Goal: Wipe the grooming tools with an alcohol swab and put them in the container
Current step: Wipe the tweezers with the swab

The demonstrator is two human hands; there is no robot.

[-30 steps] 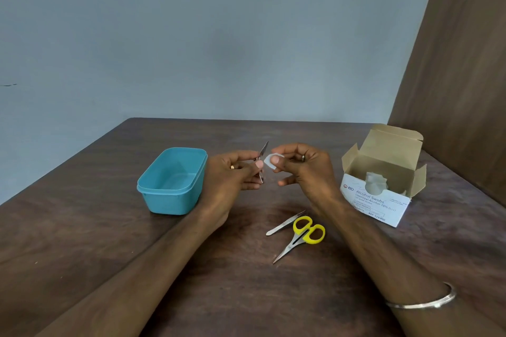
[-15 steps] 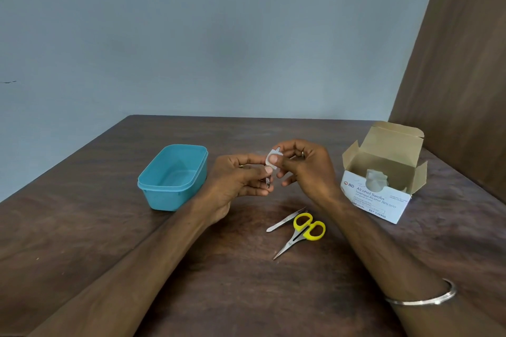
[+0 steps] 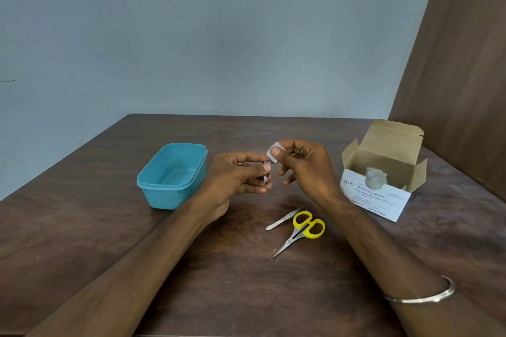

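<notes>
My left hand pinches the nail clipper; my right hand clamps the swab at its twelve o'clock (slippery metal could drop).

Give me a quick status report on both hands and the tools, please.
Left hand grips small metal tool; right hand pinches swab at its tip. Container empty; tweezers, scissors on table. Nothing in the way.

Plain rm: wood table, bare wall
</notes>
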